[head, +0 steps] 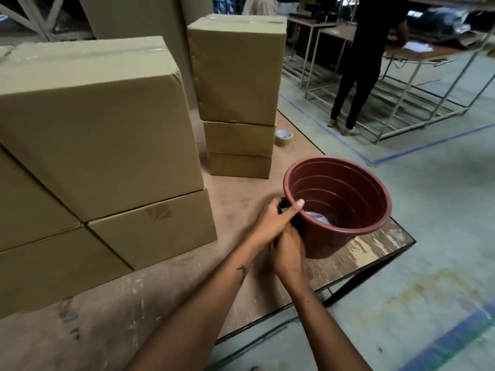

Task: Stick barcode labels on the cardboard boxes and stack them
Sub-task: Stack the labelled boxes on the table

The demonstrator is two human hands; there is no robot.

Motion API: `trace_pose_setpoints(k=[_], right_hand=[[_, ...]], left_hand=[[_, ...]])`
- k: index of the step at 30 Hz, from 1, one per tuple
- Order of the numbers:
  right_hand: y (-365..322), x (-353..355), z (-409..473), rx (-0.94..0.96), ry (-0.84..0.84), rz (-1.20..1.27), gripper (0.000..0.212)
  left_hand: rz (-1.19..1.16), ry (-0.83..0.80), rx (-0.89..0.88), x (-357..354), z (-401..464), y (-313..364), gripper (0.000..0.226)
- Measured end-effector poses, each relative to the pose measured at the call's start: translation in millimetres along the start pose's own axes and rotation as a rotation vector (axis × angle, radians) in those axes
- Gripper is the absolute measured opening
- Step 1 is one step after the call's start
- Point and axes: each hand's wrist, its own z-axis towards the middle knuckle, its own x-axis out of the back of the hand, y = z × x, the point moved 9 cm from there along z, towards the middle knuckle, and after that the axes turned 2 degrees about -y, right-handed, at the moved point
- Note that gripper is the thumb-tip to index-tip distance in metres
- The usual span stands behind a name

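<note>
Both forearms are showing bare, no sleeves, no watch or rings that I can spot. The left forearm (214, 298) is sporting a small dark tattoo (242, 272) near the wrist.

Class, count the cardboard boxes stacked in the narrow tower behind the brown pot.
3: a tall top box, a flat middle box, and a flat bottom box on the table. Others may hide behind.

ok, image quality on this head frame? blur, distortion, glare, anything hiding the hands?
Head view: strong wide-angle bending, so the big box and the table edge lean and curve. Soft overall, blurrier toward the corners and the far person. Lighting dim and even, mild sheen on the box tape. The left hand and right hand overlap beside the bucket; whatever they hold is unreadable.
</note>
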Motion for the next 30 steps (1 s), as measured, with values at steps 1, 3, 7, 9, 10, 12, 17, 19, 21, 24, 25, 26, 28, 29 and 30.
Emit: trace_pose_setpoints(k=[1,3,7,9,10,12,17,19,21,24,25,26,28,29,30], right_hand=[[4.3,1.0,2.2,-0.022,0.024,-0.020,0.045],[11.8,0.6,6.1,-0.058,0.073,-0.058,0.048],[7.3,-6.2,18.9,-0.148,0.085,-0.041,0.062],[-3.1,-15.4,35.8,-0.143,0.046,0.049,0.065],[-8.6,-21.3,49.8,-0.145,0.018,0.116,0.066],[-18.8,-33.5,82.7,-0.172,-0.039,0.277,0.069],[-40.5,-40.4,169.3,-0.145,-0.001,0.460,0.075],[-35.8,-45.8,196.4,-0.157,0.033,0.491,0.078],[-25.1,-59.3,218.0,-0.196,0.061,0.517,0.081],[-2.6,-80.3,240.5,-0.273,0.106,0.590,0.084],[4.5,-87.8,248.3,-0.288,0.116,0.615,0.085],[9.7,-92.7,254.6,-0.293,0.124,0.638,0.085],[14.3,-100.6,268.0,-0.255,0.146,0.680,0.084],[14.3,-102.9,274.2,-0.219,0.153,0.697,0.084],[12.1,-105.8,279.6,-0.180,0.148,0.707,0.084]], left_hand=[[0.003,-0.023,0.007,-3.6,3.6,-2.8,0.073],[0.010,-0.018,-0.004,0.5,9.3,-7.1,0.067],[0.018,0.209,-0.033,66.4,27.3,-12.8,0.054],[-0.029,0.344,-0.062,109.9,43.8,-6.6,0.058],[-0.054,0.404,-0.073,130.8,55.8,-1.0,0.061],[-0.100,0.527,-0.089,167.2,82.4,10.7,0.067],[-0.169,0.930,-0.025,212.7,125.2,0.5,0.078],[-0.276,1.073,-0.039,206.9,130.6,-8.7,0.078],[-0.340,1.130,-0.055,198.2,145.4,-19.6,0.077],[-0.320,1.133,-0.097,193.6,175.9,-26.0,0.074],[-0.322,1.145,-0.113,196.4,185.9,-27.9,0.074],[-0.339,1.166,-0.122,199.4,191.9,-28.9,0.073],[-0.396,1.228,-0.132,209.3,197.9,-29.9,0.069],[-0.420,1.270,-0.132,215.0,199.2,-29.8,0.065],[-0.430,1.319,-0.126,221.3,200.2,-28.9,0.062]])
